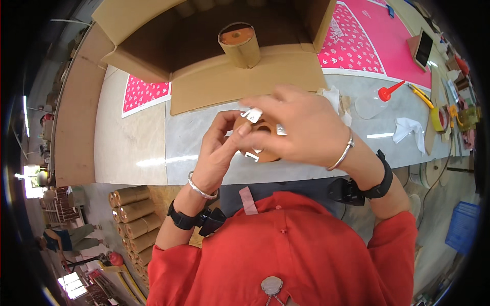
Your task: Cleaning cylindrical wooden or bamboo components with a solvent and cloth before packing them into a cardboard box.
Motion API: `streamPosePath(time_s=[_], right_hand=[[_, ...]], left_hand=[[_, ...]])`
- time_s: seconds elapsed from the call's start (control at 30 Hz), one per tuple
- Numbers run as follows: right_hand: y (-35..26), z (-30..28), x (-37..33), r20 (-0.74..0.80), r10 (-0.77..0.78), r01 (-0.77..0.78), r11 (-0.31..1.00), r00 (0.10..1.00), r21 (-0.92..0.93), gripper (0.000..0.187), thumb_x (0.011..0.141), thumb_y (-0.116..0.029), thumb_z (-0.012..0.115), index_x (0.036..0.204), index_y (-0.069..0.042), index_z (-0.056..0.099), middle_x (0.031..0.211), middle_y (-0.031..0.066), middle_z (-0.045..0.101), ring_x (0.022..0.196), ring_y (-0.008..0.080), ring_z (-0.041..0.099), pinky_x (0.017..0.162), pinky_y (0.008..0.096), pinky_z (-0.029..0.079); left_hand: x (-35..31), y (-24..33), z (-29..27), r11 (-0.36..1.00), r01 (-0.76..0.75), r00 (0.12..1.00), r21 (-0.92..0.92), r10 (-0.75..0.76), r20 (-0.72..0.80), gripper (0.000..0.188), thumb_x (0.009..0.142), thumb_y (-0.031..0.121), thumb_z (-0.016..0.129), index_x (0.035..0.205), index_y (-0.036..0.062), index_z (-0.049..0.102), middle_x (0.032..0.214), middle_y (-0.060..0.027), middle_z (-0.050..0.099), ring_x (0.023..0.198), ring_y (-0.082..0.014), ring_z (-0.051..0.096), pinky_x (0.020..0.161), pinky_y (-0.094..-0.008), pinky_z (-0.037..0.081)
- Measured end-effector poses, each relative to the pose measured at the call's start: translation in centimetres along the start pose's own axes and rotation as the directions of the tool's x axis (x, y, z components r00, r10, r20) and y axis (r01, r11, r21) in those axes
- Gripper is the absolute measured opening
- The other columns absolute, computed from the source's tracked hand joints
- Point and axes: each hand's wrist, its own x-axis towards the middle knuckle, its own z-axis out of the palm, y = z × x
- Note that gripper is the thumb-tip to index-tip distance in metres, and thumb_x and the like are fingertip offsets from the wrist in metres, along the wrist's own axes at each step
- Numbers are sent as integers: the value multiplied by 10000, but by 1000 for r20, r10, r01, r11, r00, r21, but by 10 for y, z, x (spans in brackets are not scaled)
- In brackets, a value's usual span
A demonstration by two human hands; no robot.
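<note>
Over the near part of the table, my left hand pinches a round orange-brown disc with a hole in its middle. Shiny silver tabs stick out around the disc; whether they are tape or metal I cannot make out. My right hand lies over the disc's right side, its fingers smeared by motion and partly hiding it. Beyond both hands, a brown-paper-wrapped roll with an orange end stands on the flap of an open cardboard box.
Pink printed sheets lie on both sides of the box. At right are a clear bottle with a red spout, a white cloth, a yellow cutter, tape and a propped phone. Wrapped rolls are stacked below left.
</note>
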Motion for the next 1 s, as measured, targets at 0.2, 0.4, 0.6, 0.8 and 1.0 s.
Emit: streamPosePath(time_s=[0.2,0.4,0.6,0.8,1.0], right_hand=[[29,-1,-15,168,295,-340,830,941,442,460,869,-325,640,1199,-14,565,989,69,606,885,138,541,740,275,474],[39,21,-24,267,348,-436,638,898,635,564,835,-424,661,1143,42,578,1014,169,636,940,232,608,823,324,485],[46,28,-29,299,347,-457,636,889,622,513,837,-390,664,1110,37,590,1040,172,624,952,248,619,832,329,489],[49,36,-30,284,402,-488,635,871,598,475,831,-353,674,1104,28,595,1052,161,592,964,249,609,802,326,496],[55,48,-28,206,336,-394,775,919,493,372,830,-237,665,1103,8,601,1028,114,614,969,198,586,853,310,461]], left_hand=[[5,0,7,992,51,997,-119,-57,-47,505,866,292,652,1186,-45,455,1086,-125,517,888,-133,561,751,-255,480],[10,-16,6,990,86,995,-112,-91,-36,534,845,298,678,1182,-48,451,1102,-142,509,907,-139,560,746,-259,486],[12,-29,9,984,138,988,-112,-145,-56,572,817,327,704,1174,-46,458,1095,-147,518,948,-153,551,762,-267,489],[20,-51,5,996,89,994,-17,-90,-59,424,861,253,662,1161,6,492,990,-49,559,860,-92,535,713,-226,444],[22,-67,6,974,29,987,223,7,-158,504,793,362,728,1100,15,530,998,-93,573,881,-155,601,687,-301,530]])
